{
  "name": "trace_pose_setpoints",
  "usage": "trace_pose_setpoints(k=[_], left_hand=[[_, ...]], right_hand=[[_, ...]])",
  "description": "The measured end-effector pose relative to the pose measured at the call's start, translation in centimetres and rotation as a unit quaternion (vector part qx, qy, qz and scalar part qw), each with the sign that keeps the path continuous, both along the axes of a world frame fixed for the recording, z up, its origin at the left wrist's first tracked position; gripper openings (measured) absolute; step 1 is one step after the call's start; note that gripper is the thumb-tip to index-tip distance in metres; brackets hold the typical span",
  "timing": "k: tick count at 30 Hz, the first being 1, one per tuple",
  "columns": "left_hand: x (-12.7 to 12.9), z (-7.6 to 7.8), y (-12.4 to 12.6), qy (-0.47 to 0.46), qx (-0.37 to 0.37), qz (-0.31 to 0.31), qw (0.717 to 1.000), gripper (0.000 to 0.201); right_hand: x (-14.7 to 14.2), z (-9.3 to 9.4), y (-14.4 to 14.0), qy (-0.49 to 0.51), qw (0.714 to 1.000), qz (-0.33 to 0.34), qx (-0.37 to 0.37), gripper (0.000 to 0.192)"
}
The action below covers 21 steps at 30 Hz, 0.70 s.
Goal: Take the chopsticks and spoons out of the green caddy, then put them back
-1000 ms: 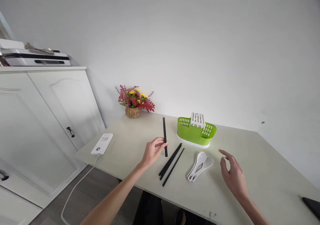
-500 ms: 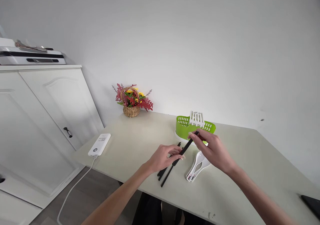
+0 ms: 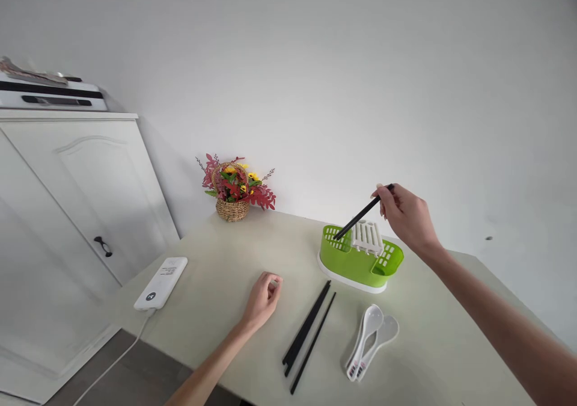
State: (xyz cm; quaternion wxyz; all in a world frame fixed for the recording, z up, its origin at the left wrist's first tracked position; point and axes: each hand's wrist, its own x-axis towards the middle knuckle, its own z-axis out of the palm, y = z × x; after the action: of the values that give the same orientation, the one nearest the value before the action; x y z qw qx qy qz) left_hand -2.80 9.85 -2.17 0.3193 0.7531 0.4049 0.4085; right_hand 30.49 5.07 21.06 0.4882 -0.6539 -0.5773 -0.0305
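Note:
My right hand (image 3: 408,216) is closed on the upper end of black chopsticks (image 3: 363,213), seemingly a pair. They slant down to the left, with their lower tips over the left compartment of a green utensil holder (image 3: 349,266). A white slotted rack (image 3: 366,236) sits across the holder's middle. My left hand (image 3: 262,301) rests on the table with its fingers curled in and nothing visible in them. To its right lie several loose black chopsticks (image 3: 307,325), one a little apart from the others. Two white spoons (image 3: 372,340) lie partly overlapping in front of the holder.
On the table's (image 3: 225,273) left side is a white power bank (image 3: 161,282) with a cable running off the edge. A wicker basket of artificial flowers (image 3: 234,195) stands near the wall. White cabinets (image 3: 99,195) are at the left.
My right hand has carried the chopsticks up and away to the holder's left compartment. My left hand has let go of them and moved left onto the table. The view has shifted slightly.

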Motion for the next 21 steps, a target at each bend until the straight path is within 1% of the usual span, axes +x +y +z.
trace_pose_setpoints(k=[2,5,7,10,13,16,17,20,21], left_hand=[[-0.5,-0.3,0.0,0.007,-0.016,-0.013,1.0,0.029],[-0.6,0.2,-0.3,0.021,-0.022,-0.022,0.999,0.028],[-0.4,0.6,-0.4,0.03,-0.015,-0.018,0.999,0.027],[-0.3,0.8,-0.3,0.034,-0.017,-0.019,0.999,0.027],[-0.3,0.8,-0.2,0.032,-0.031,-0.021,0.999,0.028],[-0.4,0.7,-0.3,0.036,-0.04,-0.02,0.998,0.028],[-0.4,0.7,-0.4,0.038,-0.04,-0.021,0.998,0.028],[-0.5,0.5,-0.6,0.043,-0.035,-0.021,0.998,0.026],[-0.5,0.5,-0.6,0.044,-0.031,-0.021,0.998,0.025]], right_hand=[[0.5,-0.9,2.6,-0.033,0.998,0.001,-0.047,0.054],[1.1,-2.8,5.9,-0.049,0.993,0.014,-0.11,0.055],[1.5,-4.2,7.6,-0.05,0.988,0.017,-0.147,0.054],[2.3,-5.9,9.3,-0.054,0.979,0.008,-0.199,0.054],[3.1,-7.1,10.2,-0.059,0.968,-0.012,-0.242,0.056],[3.6,-7.8,10.4,-0.07,0.962,-0.043,-0.259,0.057],[3.6,-8.1,10.2,-0.075,0.961,-0.056,-0.26,0.061],[3.3,-9.2,9.2,-0.088,0.956,-0.086,-0.268,0.086],[3.1,-9.6,8.8,-0.09,0.954,-0.089,-0.273,0.091]])
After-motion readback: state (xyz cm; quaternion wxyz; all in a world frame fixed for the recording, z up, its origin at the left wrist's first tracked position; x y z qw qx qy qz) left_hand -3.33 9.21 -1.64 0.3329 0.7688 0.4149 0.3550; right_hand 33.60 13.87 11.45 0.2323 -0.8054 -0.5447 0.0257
